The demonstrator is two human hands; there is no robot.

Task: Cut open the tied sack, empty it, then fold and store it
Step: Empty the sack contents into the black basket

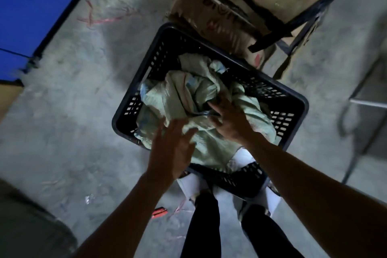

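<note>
While the pale green woven sack (pixel 201 115) lies crumpled in the dark slotted plastic crate (pixel 134 98) on the concrete floor (pixel 73 111), the step in hand looks like storing it, and the job now is to get it lying low and flat instead of heaped. The sack fills most of the crate and spills over the rim at about 6 o'clock, toward the person's legs, so that overhanging flap should be tucked in first. The right hand (pixel 228 119) is pressed into the folds near the crate's middle, fingers curled into the cloth as if gripping or pushing it down; whether it truly pinches a fold I cannot tell. The left hand (pixel 173 148) hovers spread wide and empty at about 7 o'clock of the crate, blurred, just above the sack's near-left edge. A good way would be to hold the centre down with the right while the left sweeps the loose edge inward and flattens it, working from the rim toward the middle. Stacked cardboard boxes (pixel 240 6) stand at 12 o'clock, close behind the crate, and a small red tool (pixel 159 212) lies on the floor at about 7 o'clock.
</note>
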